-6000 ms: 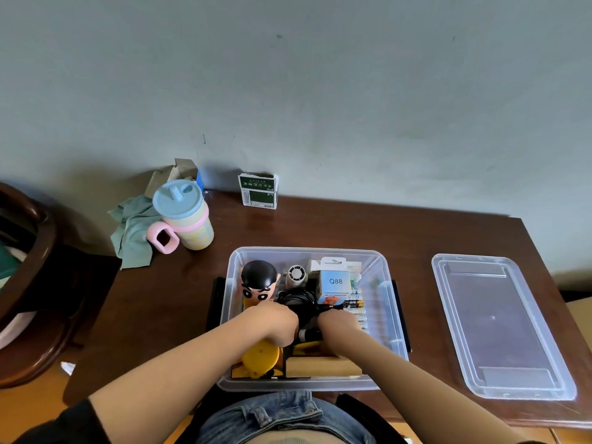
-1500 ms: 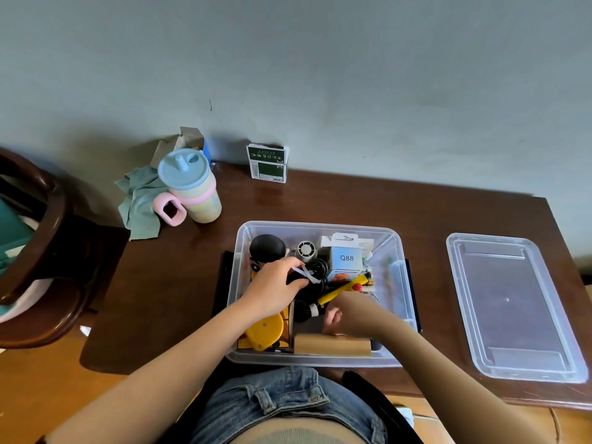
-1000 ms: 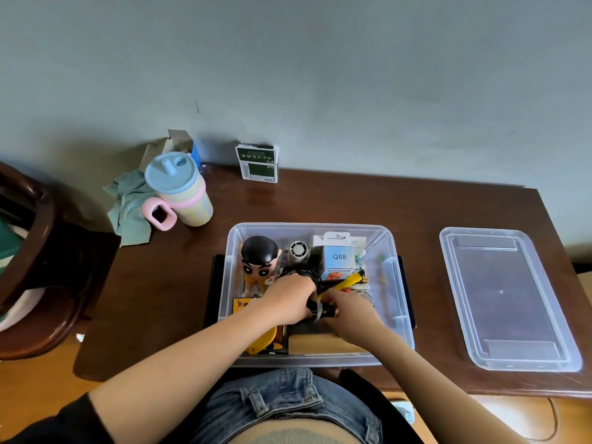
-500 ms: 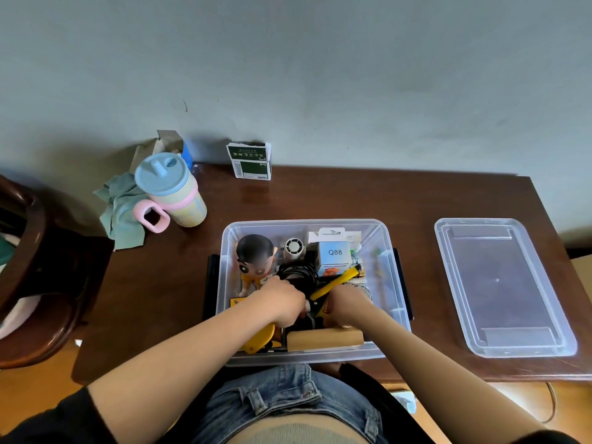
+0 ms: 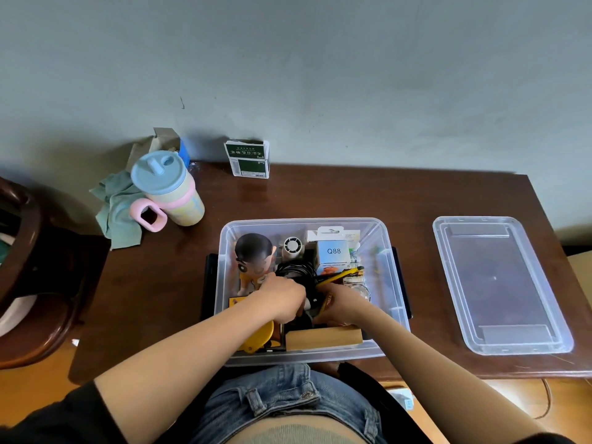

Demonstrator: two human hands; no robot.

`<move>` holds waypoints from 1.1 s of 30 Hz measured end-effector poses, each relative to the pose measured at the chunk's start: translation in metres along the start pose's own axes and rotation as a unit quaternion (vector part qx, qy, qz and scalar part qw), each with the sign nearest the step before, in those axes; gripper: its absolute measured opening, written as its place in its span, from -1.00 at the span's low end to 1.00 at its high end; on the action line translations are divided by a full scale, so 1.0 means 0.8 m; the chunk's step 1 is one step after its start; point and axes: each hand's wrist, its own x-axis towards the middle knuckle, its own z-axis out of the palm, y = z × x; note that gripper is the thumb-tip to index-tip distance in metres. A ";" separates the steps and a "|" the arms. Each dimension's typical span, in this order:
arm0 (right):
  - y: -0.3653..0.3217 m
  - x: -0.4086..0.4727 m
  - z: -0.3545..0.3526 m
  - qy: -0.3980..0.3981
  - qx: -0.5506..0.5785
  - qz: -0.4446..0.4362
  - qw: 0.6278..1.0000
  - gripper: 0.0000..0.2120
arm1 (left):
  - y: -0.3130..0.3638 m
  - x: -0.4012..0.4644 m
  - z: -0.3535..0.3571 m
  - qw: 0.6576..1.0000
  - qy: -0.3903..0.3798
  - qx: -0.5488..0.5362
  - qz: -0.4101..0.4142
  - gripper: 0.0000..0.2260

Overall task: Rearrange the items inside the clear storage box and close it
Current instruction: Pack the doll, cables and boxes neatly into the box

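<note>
Since half a second ago the left hand [image 5: 282, 298] has slid toward the cartoon figurine [image 5: 254, 261], and the right hand [image 5: 341, 304] now grips a small orange packet [image 5: 327, 303]. What the left hand's curled fingers hold cannot be told. The clear storage box [image 5: 389, 267] sits open mid-table [image 5: 320, 197], its lid [image 5: 499, 283] well apart to the right. The lid looks light, thin and flexible — best gripped by its two long edges — while the crowded box likely needs the taller items laid low.

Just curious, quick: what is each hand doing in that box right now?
Left hand: fingers curled down among the items; what it grips is hidden.
Right hand: curled around something, unclear what.
</note>
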 end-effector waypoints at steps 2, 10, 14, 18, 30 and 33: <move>-0.003 0.002 0.001 -0.006 0.017 0.014 1.000 -0.31 | -0.003 0.002 0.003 1.000 0.010 -0.029 -0.001 -0.78; -0.006 0.006 -0.003 -0.036 0.090 0.039 0.995 -0.29 | -0.010 -0.001 0.009 0.994 0.051 -0.089 0.021 -0.78; 0.002 0.005 -0.004 -0.034 0.087 0.019 0.995 -0.28 | -0.010 0.001 0.009 0.995 0.062 -0.075 0.021 -0.76; -0.001 0.007 -0.002 -0.031 0.066 0.007 0.997 -0.37 | -0.008 0.004 0.010 1.000 0.025 -0.011 0.015 -0.85; -0.005 0.015 0.009 0.015 0.003 0.022 1.000 -0.46 | 0.005 0.007 -0.001 0.991 -0.096 0.085 0.038 -0.72; 0.004 0.016 0.007 0.007 0.042 0.027 0.999 -0.54 | -0.007 0.004 0.003 0.999 -0.043 -0.015 0.026 -0.76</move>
